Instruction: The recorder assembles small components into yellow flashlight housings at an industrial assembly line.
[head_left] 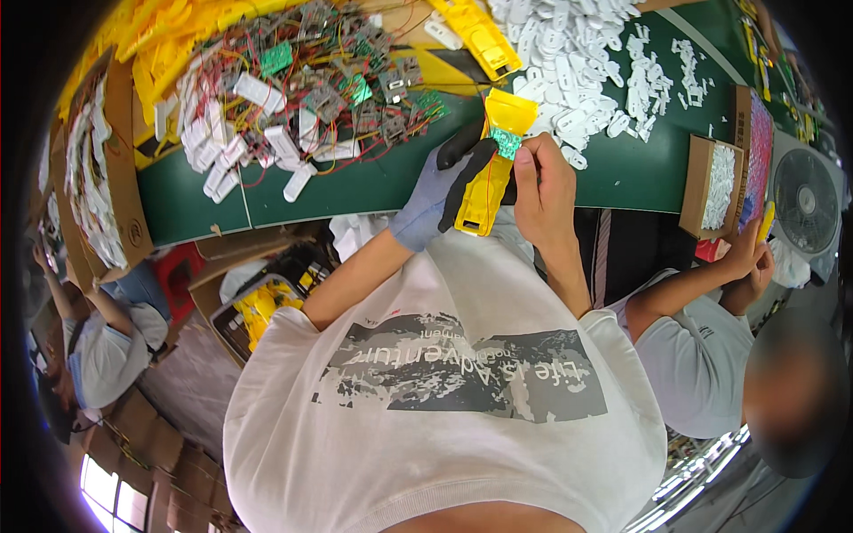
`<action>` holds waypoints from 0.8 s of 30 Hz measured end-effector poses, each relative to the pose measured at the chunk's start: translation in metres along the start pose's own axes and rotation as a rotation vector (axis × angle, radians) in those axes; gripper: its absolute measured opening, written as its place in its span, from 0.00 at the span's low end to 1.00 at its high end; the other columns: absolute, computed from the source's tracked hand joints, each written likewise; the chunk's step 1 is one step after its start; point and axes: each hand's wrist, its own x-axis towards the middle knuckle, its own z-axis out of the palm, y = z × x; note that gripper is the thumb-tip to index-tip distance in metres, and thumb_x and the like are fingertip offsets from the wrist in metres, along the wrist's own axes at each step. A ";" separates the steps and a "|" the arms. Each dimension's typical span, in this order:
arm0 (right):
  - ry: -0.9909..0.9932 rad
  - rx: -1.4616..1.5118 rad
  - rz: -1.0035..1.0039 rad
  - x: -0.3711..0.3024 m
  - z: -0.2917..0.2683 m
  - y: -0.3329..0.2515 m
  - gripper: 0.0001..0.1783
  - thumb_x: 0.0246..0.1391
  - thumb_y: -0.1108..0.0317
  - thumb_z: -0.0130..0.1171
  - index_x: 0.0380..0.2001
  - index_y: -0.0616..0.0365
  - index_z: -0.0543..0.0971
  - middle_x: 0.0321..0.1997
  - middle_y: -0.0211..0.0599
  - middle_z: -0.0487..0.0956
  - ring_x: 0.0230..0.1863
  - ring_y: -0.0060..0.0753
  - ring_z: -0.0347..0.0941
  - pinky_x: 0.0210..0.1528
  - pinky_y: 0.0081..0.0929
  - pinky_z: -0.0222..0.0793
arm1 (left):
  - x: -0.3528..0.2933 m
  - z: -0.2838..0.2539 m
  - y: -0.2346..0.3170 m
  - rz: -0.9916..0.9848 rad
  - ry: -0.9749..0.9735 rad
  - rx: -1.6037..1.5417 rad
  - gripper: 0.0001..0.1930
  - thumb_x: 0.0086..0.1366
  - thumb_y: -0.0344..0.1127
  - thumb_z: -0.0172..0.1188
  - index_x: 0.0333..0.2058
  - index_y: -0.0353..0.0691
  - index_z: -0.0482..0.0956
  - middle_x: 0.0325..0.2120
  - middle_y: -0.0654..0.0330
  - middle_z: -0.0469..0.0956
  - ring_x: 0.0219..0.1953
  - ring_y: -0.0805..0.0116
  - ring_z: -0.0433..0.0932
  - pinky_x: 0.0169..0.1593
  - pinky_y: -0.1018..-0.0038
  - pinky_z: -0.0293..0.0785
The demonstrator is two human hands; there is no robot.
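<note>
In my left hand [444, 182], which wears a grey glove with black fingers, is a long yellow plastic housing [481, 206], held by its side at the table's near edge. A small green circuit board [507, 144] rests on the housing, near its upper part. The bare thumb and fingers of my right hand [544, 182] are closed at the board's right edge; the fingertips are partly hidden. Beyond the hands lies another yellow housing [480, 40], with a thin wire running nearby.
On the green table [293, 200] lie a heap of wired circuit boards and white modules [311, 98], and a pile of white plastic parts [569, 75]. A cardboard box [696, 186] and a fan [804, 197] stand right. Co-workers sit on both sides.
</note>
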 end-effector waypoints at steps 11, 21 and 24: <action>-0.071 -0.185 0.126 -0.004 0.008 -0.016 0.09 0.57 0.68 0.46 0.26 0.63 0.67 0.21 0.45 0.68 0.21 0.42 0.65 0.25 0.32 0.60 | -0.009 -0.014 -0.007 0.035 0.073 0.026 0.19 0.60 0.35 0.57 0.47 0.30 0.69 0.32 0.65 0.73 0.32 0.83 0.67 0.36 0.82 0.67; 0.052 -0.259 -0.076 0.001 0.008 -0.008 0.06 0.55 0.70 0.48 0.31 0.62 0.69 0.25 0.43 0.69 0.24 0.43 0.66 0.28 0.33 0.62 | -0.008 -0.009 0.002 0.099 0.052 0.138 0.21 0.61 0.36 0.57 0.50 0.31 0.67 0.36 0.64 0.72 0.35 0.82 0.67 0.39 0.81 0.67; 0.025 -0.097 -0.061 0.000 0.003 -0.011 0.06 0.54 0.71 0.49 0.31 0.63 0.69 0.25 0.43 0.69 0.25 0.43 0.66 0.28 0.31 0.62 | -0.007 -0.009 0.002 0.122 0.052 0.171 0.21 0.60 0.35 0.57 0.50 0.32 0.67 0.37 0.64 0.73 0.36 0.81 0.67 0.41 0.81 0.66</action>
